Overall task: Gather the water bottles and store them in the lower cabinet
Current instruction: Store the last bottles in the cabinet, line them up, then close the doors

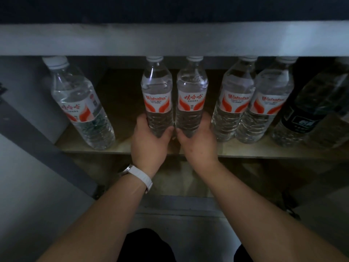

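Two clear water bottles with red-and-white labels stand side by side at the middle of the cabinet shelf (120, 148). My left hand (149, 140) grips the base of the left bottle (157, 95). My right hand (196, 140) grips the base of the right bottle (192, 95). The two bottles touch each other. Another such bottle (79, 104) stands alone at the shelf's left. Two more (234, 103) (264, 106) stand together to the right. All caps are partly hidden by the cabinet's top edge.
A dark-labelled bottle (306, 114) stands at the far right of the shelf. The grey countertop edge (170, 38) runs across above. An open cabinet door (28, 167) is at the left. A lower compartment (175, 178) lies under the shelf.
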Available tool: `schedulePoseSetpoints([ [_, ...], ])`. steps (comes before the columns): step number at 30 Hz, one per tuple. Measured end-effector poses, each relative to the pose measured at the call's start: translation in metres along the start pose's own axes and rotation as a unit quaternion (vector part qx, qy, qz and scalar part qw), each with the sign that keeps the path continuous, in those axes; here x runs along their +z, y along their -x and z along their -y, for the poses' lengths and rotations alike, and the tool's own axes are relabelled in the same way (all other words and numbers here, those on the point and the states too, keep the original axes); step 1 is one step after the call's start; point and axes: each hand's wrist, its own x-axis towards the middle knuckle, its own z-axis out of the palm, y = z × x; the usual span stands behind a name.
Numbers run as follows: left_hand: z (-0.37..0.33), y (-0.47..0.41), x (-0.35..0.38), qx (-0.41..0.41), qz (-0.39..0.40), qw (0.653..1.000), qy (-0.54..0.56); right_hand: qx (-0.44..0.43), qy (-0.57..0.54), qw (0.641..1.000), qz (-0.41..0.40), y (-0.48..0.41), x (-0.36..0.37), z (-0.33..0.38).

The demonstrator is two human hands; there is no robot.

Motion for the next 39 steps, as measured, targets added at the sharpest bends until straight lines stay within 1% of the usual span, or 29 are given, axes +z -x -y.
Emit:
schedulePoseSetpoints([
  [8,-0.003,0.002,0.002,0.015,-0.004,1.000,-0.013,0.004,-0.019,1.000,0.004,0.002,0.001,-0.002],
  [11,-0.003,0.004,0.000,0.013,0.013,1.000,0.004,0.022,-0.085,0.996,0.017,0.006,-0.004,0.001],
  [13,-0.001,0.007,-0.006,0.009,0.025,0.999,0.018,0.019,-0.129,0.991,0.008,0.013,-0.009,0.003],
  [15,0.003,0.010,-0.016,0.015,0.030,0.999,0.013,-0.007,-0.142,0.990,-0.008,0.023,-0.015,0.008],
  [18,0.014,0.015,-0.038,0.049,0.006,0.997,-0.056,-0.056,-0.098,0.993,-0.037,0.040,-0.022,0.012],
  [20,0.025,0.023,-0.057,0.066,-0.028,0.993,-0.099,-0.136,-0.062,0.987,-0.056,0.049,-0.022,0.014],
  [21,0.031,0.028,-0.066,0.069,-0.050,0.990,-0.110,-0.171,-0.055,0.982,-0.052,0.052,-0.020,0.015],
  [23,0.044,0.034,-0.083,0.064,-0.103,0.986,-0.112,-0.198,-0.054,0.979,-0.018,0.056,-0.013,0.023],
  [25,0.054,0.034,-0.095,0.042,-0.145,0.985,-0.088,-0.191,-0.054,0.980,0.029,0.057,-0.003,0.034],
  [29,0.058,0.020,-0.110,-0.011,-0.172,0.983,-0.058,-0.165,-0.035,0.976,0.136,0.055,0.020,0.058],
  [31,0.057,0.010,-0.116,-0.044,-0.159,0.986,-0.030,-0.162,-0.027,0.971,0.172,0.053,0.032,0.069],
  [32,0.056,0.006,-0.119,-0.043,-0.145,0.988,-0.014,-0.157,-0.024,0.969,0.187,0.052,0.038,0.075],
  [36,0.052,-0.012,-0.126,-0.005,-0.074,0.995,0.073,-0.116,-0.030,0.966,0.229,0.043,0.067,0.095],
  [39,0.058,-0.021,-0.127,0.018,-0.061,0.995,0.079,-0.077,-0.078,0.962,0.248,0.036,0.088,0.104],
])
